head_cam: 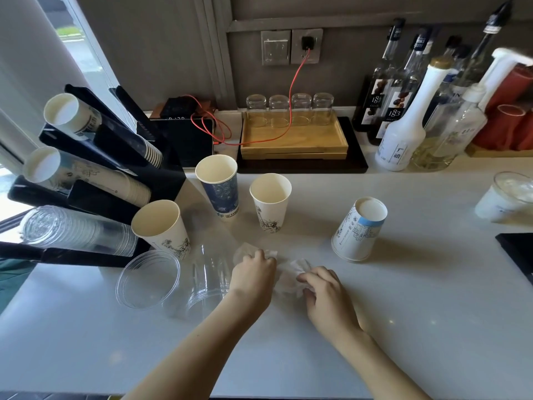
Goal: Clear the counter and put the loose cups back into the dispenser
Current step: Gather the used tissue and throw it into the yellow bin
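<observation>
- On the tabletop [403,313] in front of me, both my hands are down on crumpled white tissue [294,269]: my left hand [253,272] is curled over one wad, fingers bent and pressing it, and my right hand [323,290] pinches the edge of the other part between thumb and fingertips. I cannot tell whether it is one tissue or two.
- The loose cups stand and lie around my hands; the dispenser [95,174] is at the left edge of the tabletop, its tubes slanting towards me.
- Risk: my left wrist is just beside the clear cups [178,281] lying on their sides. They look light and round, so a sideways sweep as I gather the tissue could roll them towards the near edge.
- Risk: the paper cups are empty and tall; a brush from my forearm when I reach for the dispenser would likely tip one over.
- Risk: the upside-down cup [359,229] sits near my right hand and could be nudged as I lift the tissue.
- Count, paper cups loose: four. Three upright, namely one blue [219,192] and two white with a line drawing [271,203] [163,229], plus the one upside down.
- Count, clear cups loose: at least two, perhaps more nested; the plastic is too see-through to tell.
- Count, dispenser tubes holding stacks: three.
</observation>
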